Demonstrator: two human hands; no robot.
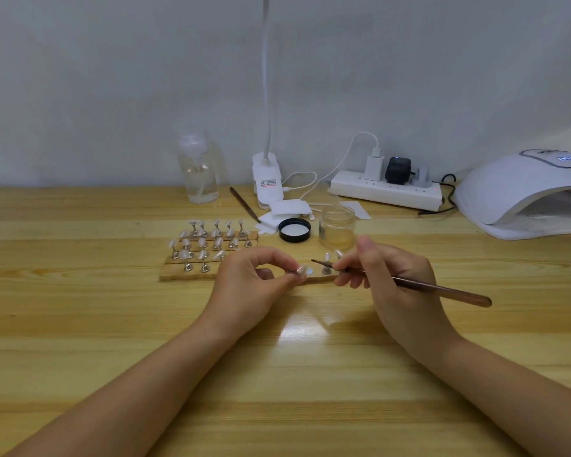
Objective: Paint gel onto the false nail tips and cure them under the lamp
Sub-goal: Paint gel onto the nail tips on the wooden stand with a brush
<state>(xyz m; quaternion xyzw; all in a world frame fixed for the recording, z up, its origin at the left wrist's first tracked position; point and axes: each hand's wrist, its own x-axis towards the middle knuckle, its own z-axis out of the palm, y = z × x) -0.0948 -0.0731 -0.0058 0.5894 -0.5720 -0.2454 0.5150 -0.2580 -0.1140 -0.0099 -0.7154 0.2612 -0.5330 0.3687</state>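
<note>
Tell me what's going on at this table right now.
A person is painting false nails. The left hand pinches one nail tip, while the right hand holds a brush pointed toward it. More tips stand on wooden holders behind. The curing lamp sits at the far right.

Table [112, 308]: pale wood, plank grain visible, glossy lacquer with bright glare patch near centre. Nail stand strips [178, 273]: raw-looking wood, matt. Stand pegs [188, 266]: shiny metal. False nail tips [185, 253]: pale, pearly, glossy. Brush [426, 286] in right hand [386, 275]: brown handle, smooth, slight sheen. Jar [337, 227]: clear glass or plastic, cannot tell which. Jar lid [294, 229]: black, matt rim. Curing lamp [521, 192]: white plastic, smooth. Power strip [384, 191]: white plastic. Bottle [198, 169]: clear plastic. Wall [112, 77]: matt, painted.
</note>
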